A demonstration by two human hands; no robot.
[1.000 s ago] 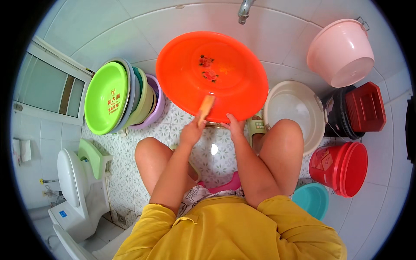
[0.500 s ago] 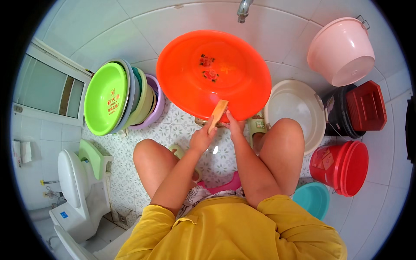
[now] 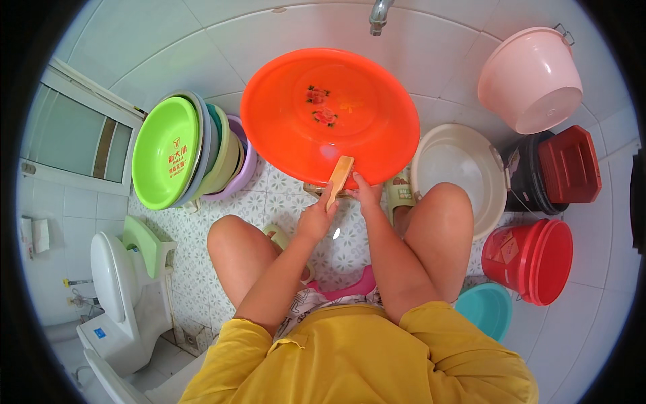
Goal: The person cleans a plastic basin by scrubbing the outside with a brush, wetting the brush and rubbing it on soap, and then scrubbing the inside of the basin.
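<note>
A large orange-red basin (image 3: 363,101) with rose prints stands tilted in front of me, its near rim low and its far side raised toward the wall. My left hand (image 3: 317,214) is closed around a flat wooden brush (image 3: 340,180), which lies against the basin's near rim. Whatever is on the brush's underside is hidden. My right hand (image 3: 365,191) grips the same rim just right of the brush, thumb on the near face and other fingers mostly out of sight.
Nested basins, a green one (image 3: 165,153) in front, lean at left beyond a toilet (image 3: 108,276) and green stool (image 3: 142,244). On the right are a whitish tub (image 3: 457,182), a pink bucket (image 3: 531,81), red buckets (image 3: 531,261) and a teal basin (image 3: 486,310). A tap (image 3: 379,19) juts from the wall.
The orange-red basin has shifted slightly left. The brush has turned a little on the rim with my left hand; my right hand keeps its hold.
</note>
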